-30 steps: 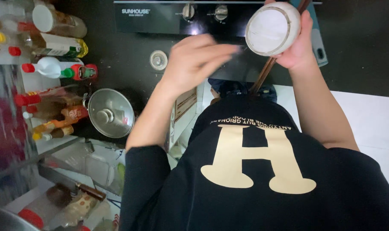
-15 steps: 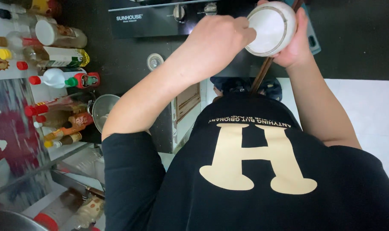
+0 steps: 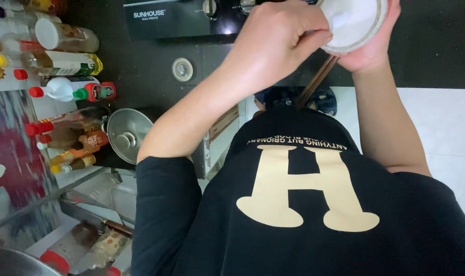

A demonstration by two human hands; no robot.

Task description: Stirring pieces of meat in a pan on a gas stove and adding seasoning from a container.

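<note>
You are looking down through a wide lens in fairly even indoor light, bright on the pale floor point(image 3: 437, 128) at right and dim over the black desk point(image 3: 140, 71) at top. A small glare spot sits on the stove point(image 3: 181, 18) front, and the pan lid point(image 3: 126, 134) shines softly. The white inside of the bowl point(image 3: 352, 23) is washed out. Your left hand point(image 3: 273, 43) is slightly soft. The bottles point(image 3: 63, 92) at left bend with edge distortion, and the lower left corner is smeared and out of focus.
</note>
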